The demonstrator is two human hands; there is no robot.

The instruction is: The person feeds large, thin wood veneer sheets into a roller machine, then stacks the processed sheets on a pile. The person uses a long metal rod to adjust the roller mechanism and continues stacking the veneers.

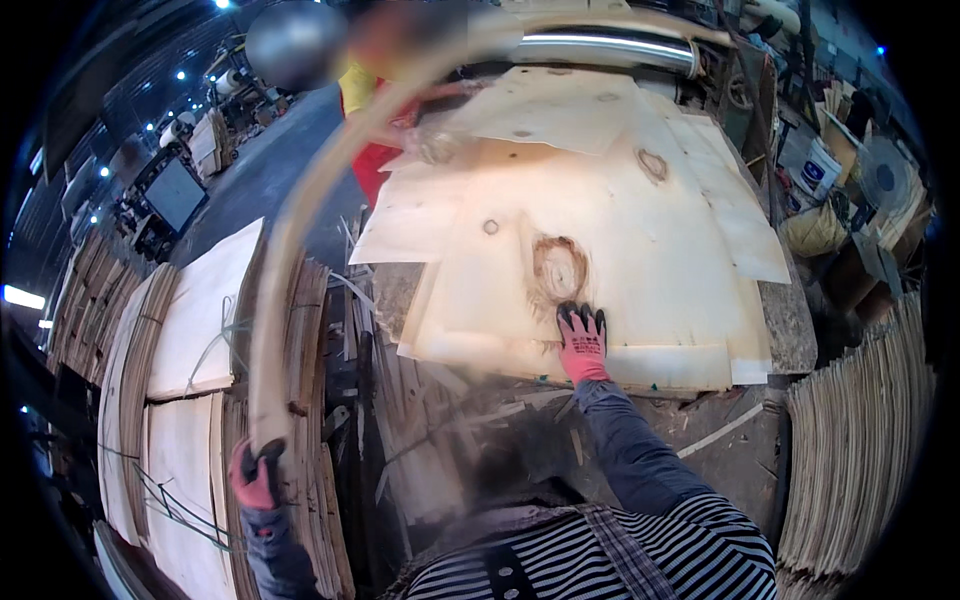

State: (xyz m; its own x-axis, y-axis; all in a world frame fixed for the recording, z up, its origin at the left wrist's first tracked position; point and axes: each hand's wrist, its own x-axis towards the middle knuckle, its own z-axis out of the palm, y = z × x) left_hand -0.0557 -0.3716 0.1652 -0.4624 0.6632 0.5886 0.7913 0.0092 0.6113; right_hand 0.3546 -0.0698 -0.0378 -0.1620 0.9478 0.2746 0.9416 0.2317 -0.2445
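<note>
Striped shirt (640, 555) at the bottom edge, closest to the lens, denim sleeves reaching up from it; beyond, a wide stack of pale veneer sheets (640, 230) spread over a rough workbench (785, 320), knots and a dark ring in the top sheet; to the left, more veneer piles (190, 330) stacked on edge and flat; arching from lower left up across the top, a thin veneer sheet (290, 230) seen edge-on, blurred in motion; left hand (256, 475) in a red and black glove, fingers closed round the lower end of that sheet; right hand (582, 340), same glove, laid flat with fingers spread on the near edge of the stack, gripping nothing; behind the bench, another person in yellow and red (368, 120), hand at the far sheets
</note>
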